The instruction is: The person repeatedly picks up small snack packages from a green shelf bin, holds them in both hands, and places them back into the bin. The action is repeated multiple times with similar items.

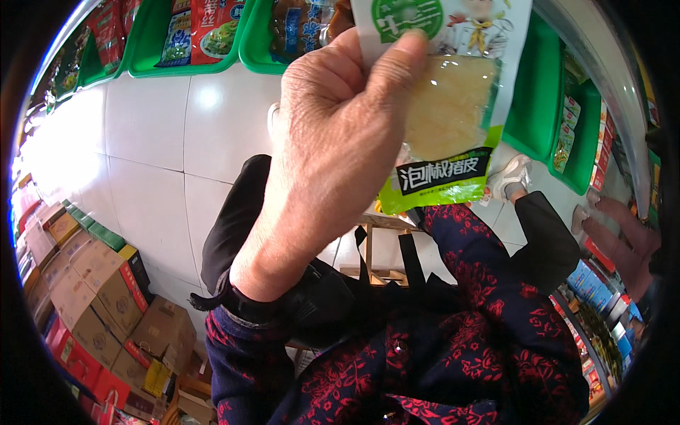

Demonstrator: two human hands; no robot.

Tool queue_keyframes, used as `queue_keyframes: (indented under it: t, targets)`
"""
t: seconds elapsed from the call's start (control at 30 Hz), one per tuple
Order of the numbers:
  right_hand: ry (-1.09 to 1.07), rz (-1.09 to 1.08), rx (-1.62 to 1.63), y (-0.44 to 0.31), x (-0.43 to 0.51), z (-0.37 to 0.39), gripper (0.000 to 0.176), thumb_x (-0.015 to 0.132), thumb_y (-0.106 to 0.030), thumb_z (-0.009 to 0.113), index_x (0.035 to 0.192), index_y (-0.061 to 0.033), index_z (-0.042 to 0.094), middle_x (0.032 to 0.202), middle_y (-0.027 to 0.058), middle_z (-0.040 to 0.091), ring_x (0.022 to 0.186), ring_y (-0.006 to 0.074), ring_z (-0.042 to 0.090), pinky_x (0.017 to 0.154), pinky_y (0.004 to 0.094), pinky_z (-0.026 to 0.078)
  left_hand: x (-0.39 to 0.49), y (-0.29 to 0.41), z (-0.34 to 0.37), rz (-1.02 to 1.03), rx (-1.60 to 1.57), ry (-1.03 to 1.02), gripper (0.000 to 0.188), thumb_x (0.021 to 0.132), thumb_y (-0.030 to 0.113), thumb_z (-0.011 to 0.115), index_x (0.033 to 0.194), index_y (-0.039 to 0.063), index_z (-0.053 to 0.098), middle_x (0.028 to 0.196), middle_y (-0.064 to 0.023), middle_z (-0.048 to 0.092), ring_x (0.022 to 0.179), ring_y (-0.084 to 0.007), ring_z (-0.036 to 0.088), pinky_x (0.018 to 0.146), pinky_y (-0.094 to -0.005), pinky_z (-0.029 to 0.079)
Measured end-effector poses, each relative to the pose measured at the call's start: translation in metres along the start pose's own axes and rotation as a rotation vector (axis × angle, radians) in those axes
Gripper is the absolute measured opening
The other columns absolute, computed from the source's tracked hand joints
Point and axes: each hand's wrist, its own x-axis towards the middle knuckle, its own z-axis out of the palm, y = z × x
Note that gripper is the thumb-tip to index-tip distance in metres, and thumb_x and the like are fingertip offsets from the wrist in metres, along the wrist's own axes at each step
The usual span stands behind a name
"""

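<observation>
My left hand [340, 127] is raised close to the camera, its thumb pressed on the front of a sealed plastic food pouch [451, 106]. Pale contents show through the pouch's clear window. Its white upper part carries printed pictures, and the bright green lower end bears writing on a black band. A dark sleeve [473, 249] with red flowers runs up behind the pouch's lower edge. My right hand is out of sight there, so whether it touches the pouch does not show. Beyond the pouch stand green plastic bins [536, 106].
More green bins [186, 70] with packaged food line the far side. Stacked cardboard boxes [101, 276] occupy the left, on a white tiled floor [146, 127]. A wooden frame [372, 255] stands between my legs. Another person's legs [611, 234] and packaged goods [589, 287] appear at the right.
</observation>
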Motion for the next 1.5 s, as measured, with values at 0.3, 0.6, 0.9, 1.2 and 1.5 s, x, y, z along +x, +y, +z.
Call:
queue_keyframes:
  t: [0.3,0.6,0.9,1.2,1.5]
  targets:
    - [0.111,-0.139,-0.100,0.002,0.009,0.006,0.005,0.081,-0.004,0.048,0.083,-0.0024,0.053,0.073,0.0054,0.060,0.062,0.0099,0.057,0.051,0.0205,0.047,0.005,-0.008,0.010,-0.009,-0.090,-0.003,0.023,0.088,0.017,0.049,0.092,-0.003,0.057,0.075,-0.0035,0.061,0.067,-0.0035,0.051,0.059,-0.0210,0.043]
    - [0.370,-0.643,-0.062,-0.002,-0.031,-0.038,0.005,0.081,-0.004,0.048,0.084,-0.0019,0.052,0.073,0.0051,0.060,0.063,0.0100,0.057,0.051,0.0208,0.046,0.005,-0.015,0.000,-0.211,-0.145,-0.225,0.030,0.090,0.024,0.044,0.101,-0.003,0.052,0.095,-0.0095,0.059,0.083,-0.0126,0.057,0.074,-0.0216,0.046]
    - [0.253,-0.793,0.492,-0.054,-0.149,-0.205,0.003,0.085,-0.003,0.049,0.083,-0.0034,0.047,0.067,-0.0015,0.048,0.058,0.0049,0.045,0.050,0.0181,0.037,0.012,-0.028,0.001,0.012,0.156,-0.395,0.032,0.089,0.021,0.043,0.108,-0.004,0.047,0.100,-0.0123,0.057,0.089,-0.0202,0.058,0.076,-0.0331,0.049]
    - [0.354,-0.753,0.793,-0.115,-0.254,-0.283,0.004,0.084,-0.005,0.052,0.084,-0.0013,0.051,0.068,-0.0022,0.052,0.059,0.0012,0.044,0.050,0.0162,0.037,0.014,-0.063,0.020,-0.240,-0.167,-0.496,0.031,0.089,0.020,0.042,0.108,-0.005,0.047,0.097,-0.0137,0.057,0.086,-0.0211,0.058,0.074,-0.0341,0.050]
    - [0.690,-0.823,0.544,-0.145,-0.242,-0.258,0.006,0.082,-0.004,0.055,0.082,-0.0006,0.050,0.068,0.0009,0.055,0.057,0.0045,0.050,0.049,0.0182,0.040,-0.011,-0.068,0.051,-0.596,-0.449,-0.471,0.036,0.091,0.025,0.039,0.108,-0.006,0.043,0.100,-0.0137,0.055,0.086,-0.0214,0.057,0.075,-0.0363,0.049]
